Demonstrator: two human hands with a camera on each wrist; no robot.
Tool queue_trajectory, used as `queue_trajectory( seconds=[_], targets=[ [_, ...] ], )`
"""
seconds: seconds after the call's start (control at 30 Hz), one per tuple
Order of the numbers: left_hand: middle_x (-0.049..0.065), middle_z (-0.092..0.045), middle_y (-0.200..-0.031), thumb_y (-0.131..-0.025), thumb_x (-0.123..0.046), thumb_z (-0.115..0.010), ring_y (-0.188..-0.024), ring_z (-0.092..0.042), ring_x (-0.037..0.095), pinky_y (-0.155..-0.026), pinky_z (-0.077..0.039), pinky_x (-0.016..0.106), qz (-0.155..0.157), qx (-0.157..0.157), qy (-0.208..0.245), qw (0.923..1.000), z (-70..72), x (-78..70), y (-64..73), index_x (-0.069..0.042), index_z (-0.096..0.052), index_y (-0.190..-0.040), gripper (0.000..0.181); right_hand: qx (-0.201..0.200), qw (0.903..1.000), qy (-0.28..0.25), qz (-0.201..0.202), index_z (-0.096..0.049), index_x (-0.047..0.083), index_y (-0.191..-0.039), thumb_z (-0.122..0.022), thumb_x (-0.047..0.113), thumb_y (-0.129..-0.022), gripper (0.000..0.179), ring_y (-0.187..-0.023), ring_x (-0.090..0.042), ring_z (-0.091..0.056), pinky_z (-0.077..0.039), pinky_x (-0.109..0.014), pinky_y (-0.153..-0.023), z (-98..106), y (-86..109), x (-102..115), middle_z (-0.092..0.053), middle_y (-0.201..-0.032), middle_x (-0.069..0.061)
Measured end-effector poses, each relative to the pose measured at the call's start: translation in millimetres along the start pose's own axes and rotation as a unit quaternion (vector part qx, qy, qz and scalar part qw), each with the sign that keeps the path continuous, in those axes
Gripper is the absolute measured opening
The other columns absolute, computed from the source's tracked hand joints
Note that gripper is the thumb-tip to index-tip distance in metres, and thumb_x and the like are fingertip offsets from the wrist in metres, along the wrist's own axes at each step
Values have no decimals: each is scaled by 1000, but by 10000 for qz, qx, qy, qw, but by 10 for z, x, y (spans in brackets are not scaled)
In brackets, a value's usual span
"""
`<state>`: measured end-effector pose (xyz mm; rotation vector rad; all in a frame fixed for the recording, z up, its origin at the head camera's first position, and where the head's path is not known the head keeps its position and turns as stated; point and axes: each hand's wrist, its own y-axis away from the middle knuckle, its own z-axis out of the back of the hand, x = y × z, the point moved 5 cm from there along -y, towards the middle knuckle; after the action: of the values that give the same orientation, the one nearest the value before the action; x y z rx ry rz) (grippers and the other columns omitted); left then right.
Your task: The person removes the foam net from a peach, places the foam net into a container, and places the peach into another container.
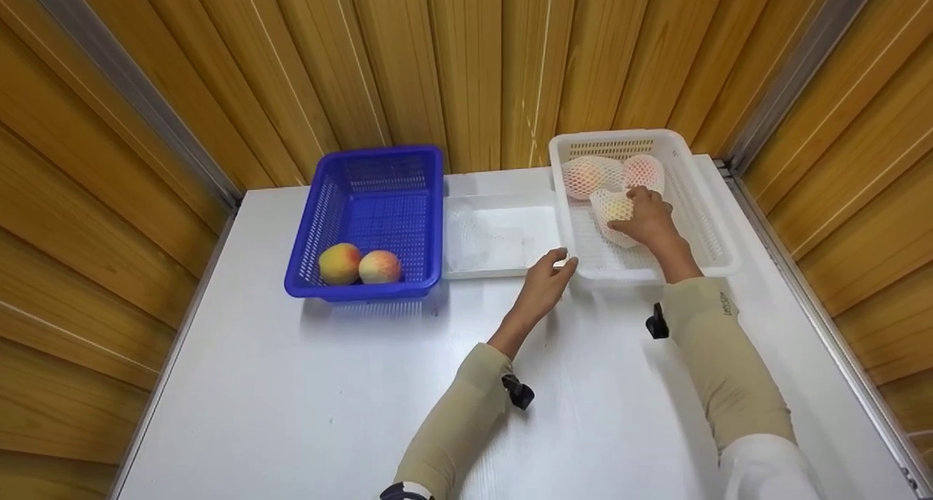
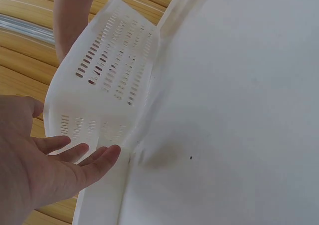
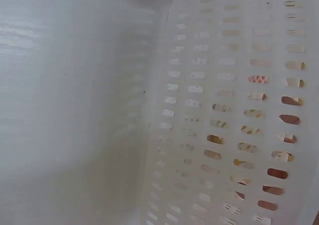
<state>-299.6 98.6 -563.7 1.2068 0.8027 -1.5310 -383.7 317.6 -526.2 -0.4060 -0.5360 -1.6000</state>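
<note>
In the head view my right hand (image 1: 651, 223) reaches into the white basket (image 1: 634, 274) and grips a peach (image 1: 619, 208) in a white foam net. Behind it lie more netted peaches, one at the left (image 1: 582, 178) and one with a pink net (image 1: 643, 172). My left hand (image 1: 541, 287) is at the basket's front left corner, fingers loosely extended and holding nothing; whether it touches the rim I cannot tell. The left wrist view shows those fingers beside the slotted basket wall (image 2: 114, 60). In the right wrist view the basket wall hides my right hand.
A blue basket (image 1: 364, 293) at the left holds two bare peaches, one yellowish (image 1: 340, 264) and one pinker (image 1: 380, 267). Between the baskets sits a shallow white tray (image 1: 539, 227) with empty foam nets (image 1: 470, 234) in it. Wood-patterned walls (image 1: 466, 70) enclose the white table (image 1: 291, 405).
</note>
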Motion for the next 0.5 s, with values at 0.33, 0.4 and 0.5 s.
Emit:
queue_trajectory(
  seconds=[0.33, 0.4, 0.5],
  targets=[
    [13, -55, -143, -104, -38, -57, -120, -64, 23, -89, -59, 32, 38, -82, 1201, 9927, -116, 40, -69, -6, -53, -143, 51, 43, 9989, -371, 292, -30, -8, -136, -75, 12, -91, 67, -118, -50, -47, -43, -60, -101, -110, 23, 89, -33, -138, -36],
    [14, -55, -142, -104, -32, -58, -119, -64, 25, -91, -59, 35, 5, -128, 1498, 9886, -133, 39, -80, -6, -56, -140, 44, 38, 9987, -360, 373, -28, -7, -137, -78, 9, -88, 73, -121, -51, -45, -42, -61, -103, -134, 30, 126, -31, -138, -37],
    [15, -56, -139, -104, -26, -58, -118, -64, 27, -91, -59, 34, -37, -209, 1741, 9845, -148, 33, -92, -5, -58, -137, 39, 100, 9984, -183, 526, -25, -8, -143, -83, 7, -83, 84, -130, -56, -36, -38, -63, -108, -162, 51, 192, -28, -142, -39]
  ],
)
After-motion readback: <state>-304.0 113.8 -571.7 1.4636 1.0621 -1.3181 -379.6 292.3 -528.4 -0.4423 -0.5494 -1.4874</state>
